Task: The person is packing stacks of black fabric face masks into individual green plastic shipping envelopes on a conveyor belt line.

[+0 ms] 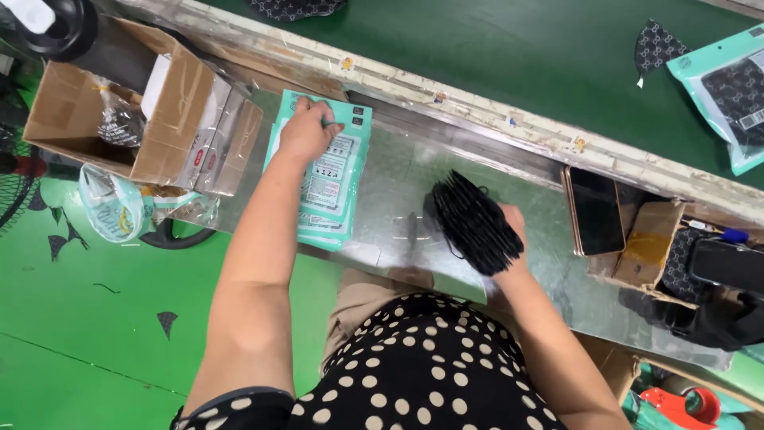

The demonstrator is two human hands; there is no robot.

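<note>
The stack of packets is teal with white printed panels. The bundle of masks is plain black. The tabletop is dull silver metal, and the conveyor belt behind it is dark green. The floor is bright green. The cardboard box is brown. The person's top is black with cream polka dots. The phone is black with a copper-coloured edge.

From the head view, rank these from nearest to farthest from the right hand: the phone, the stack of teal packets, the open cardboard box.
Measured from the right hand, which grips a black bundle:
1. Phone, lying flat just beside it, toward the conveyor's edge.
2. Stack of teal packets, across the metal table, under the left hand.
3. Open cardboard box, at the table's far end.
</note>
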